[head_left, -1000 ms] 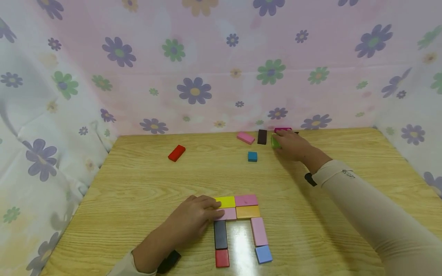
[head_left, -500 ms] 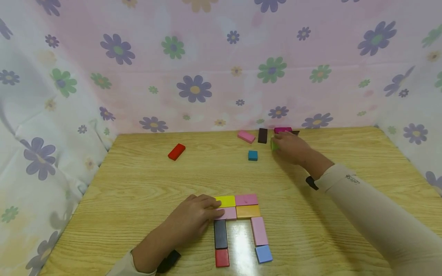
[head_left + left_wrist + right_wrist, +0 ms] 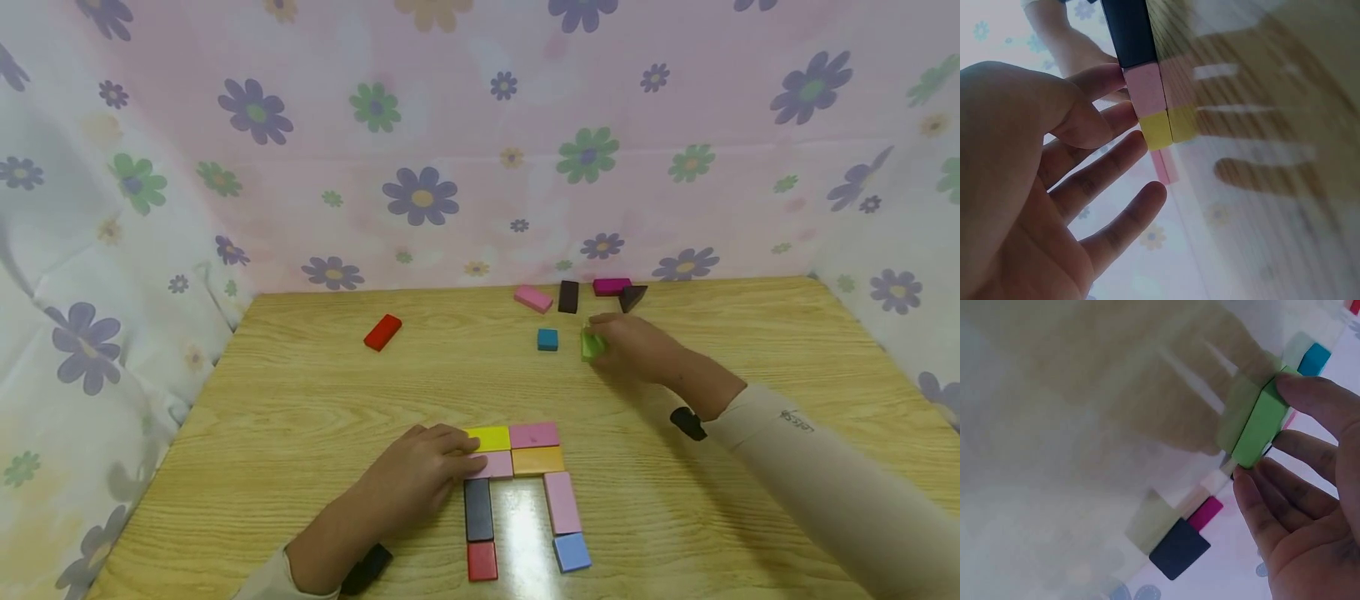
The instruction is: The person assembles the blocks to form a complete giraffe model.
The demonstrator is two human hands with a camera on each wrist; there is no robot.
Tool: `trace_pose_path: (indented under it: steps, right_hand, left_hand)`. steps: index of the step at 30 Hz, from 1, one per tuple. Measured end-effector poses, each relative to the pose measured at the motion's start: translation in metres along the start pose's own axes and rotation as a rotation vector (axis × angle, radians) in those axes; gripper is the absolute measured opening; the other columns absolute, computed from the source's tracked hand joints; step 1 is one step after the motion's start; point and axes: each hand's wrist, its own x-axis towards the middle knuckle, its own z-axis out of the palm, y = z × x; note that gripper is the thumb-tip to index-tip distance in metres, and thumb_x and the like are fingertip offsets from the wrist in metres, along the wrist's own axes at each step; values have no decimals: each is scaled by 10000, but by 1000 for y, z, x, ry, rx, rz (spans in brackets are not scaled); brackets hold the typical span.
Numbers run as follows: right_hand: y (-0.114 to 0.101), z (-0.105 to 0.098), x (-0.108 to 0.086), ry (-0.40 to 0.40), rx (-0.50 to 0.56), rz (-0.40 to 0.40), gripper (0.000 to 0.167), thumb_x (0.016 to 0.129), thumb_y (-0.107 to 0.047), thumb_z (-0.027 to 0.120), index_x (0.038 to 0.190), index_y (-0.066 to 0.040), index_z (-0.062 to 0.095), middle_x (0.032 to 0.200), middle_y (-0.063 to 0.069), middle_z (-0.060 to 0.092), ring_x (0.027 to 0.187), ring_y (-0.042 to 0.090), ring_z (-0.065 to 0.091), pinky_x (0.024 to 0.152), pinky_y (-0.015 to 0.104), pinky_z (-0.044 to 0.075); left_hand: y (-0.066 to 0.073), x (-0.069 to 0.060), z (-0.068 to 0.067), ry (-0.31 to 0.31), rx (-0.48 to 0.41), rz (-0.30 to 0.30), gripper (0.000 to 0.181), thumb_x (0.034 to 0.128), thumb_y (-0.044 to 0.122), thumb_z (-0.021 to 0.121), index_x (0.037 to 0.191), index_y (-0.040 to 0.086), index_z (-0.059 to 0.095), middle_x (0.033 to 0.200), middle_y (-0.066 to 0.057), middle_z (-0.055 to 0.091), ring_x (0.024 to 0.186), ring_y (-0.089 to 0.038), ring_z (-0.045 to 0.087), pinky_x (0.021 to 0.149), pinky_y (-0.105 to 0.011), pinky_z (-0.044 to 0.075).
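Note:
In the head view my right hand pinches a light green block above or on the table's far half. The right wrist view shows the green block held between thumb and fingertips. My left hand rests its fairly straight fingertips on the yellow block and the light pink block. These belong to a flat arch of blocks, with a pink block, an orange block, a black block, a red block, another pink block and a blue block.
Along the wooden table's far edge lie a pink block, a dark brown block, a magenta block and a dark triangular block. A teal block and a red block lie nearer. Flowered cloth surrounds the table.
My right hand has drawn the green block towards me, away from the magenta and dark triangular blocks, which now show fully. My left hand stays on the arch.

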Motion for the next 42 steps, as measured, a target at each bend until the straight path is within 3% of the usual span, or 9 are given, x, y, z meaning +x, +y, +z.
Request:
trace_pose_path:
  steps: [5, 9, 13, 19, 30, 42]
  right_hand:
    - [-12, 4, -13, 48, 57, -29, 328, 842, -149, 793, 1108, 27, 715, 1090, 149, 713, 910, 230, 627, 730, 340, 509]
    - [-28, 6, -28, 84, 70, -67, 369, 821, -169, 821, 1117, 25, 718, 1134, 156, 713, 1022, 287, 669, 822, 401, 573]
    - [-47, 8, -43, 87, 50, -100, 407, 825, -198, 822, 1153, 18, 716, 1202, 180, 689, 1140, 357, 647, 916, 458, 566]
    - [-66, 14, -57, 67, -4, -142, 419, 817, -241, 831, 1153, -15, 727, 1214, 163, 680, 1121, 330, 650, 874, 397, 584]
    - [-76, 26, -64, 72, -69, -218, 462, 803, -277, 845, 1171, -27, 725, 1210, 150, 660, 1095, 294, 646, 880, 391, 581]
    - [-75, 31, -68, 94, -103, -243, 486, 792, -275, 854, 1187, -29, 715, 1224, 152, 659, 1113, 303, 647, 896, 402, 577]
  left_hand:
    - [0, 0, 0, -5, -5, -8, 256, 980, 179, 627, 1192, 253, 752, 1229, 41, 702, 1166, -158, 631, 926, -392, 536]
    - [0, -1, 1, 4, 0, -2, 257, 974, 170, 632, 1184, 252, 754, 1223, 41, 703, 1160, -156, 631, 917, -385, 535]
    - [-1, -1, 1, 13, 1, 5, 255, 971, 172, 638, 1184, 248, 755, 1220, 37, 704, 1153, -159, 634, 913, -390, 537]
    - [-1, 0, 0, -1, -15, -8, 257, 989, 194, 619, 1203, 258, 746, 1237, 45, 698, 1172, -156, 626, 935, -399, 533]
    - [0, 0, 2, -9, -15, -20, 255, 989, 195, 617, 1199, 259, 748, 1241, 44, 696, 1172, -160, 627, 944, -409, 533]
    - [-1, 0, 3, -13, -21, -22, 265, 987, 185, 618, 1207, 262, 744, 1244, 52, 695, 1174, -158, 626, 954, -414, 535]
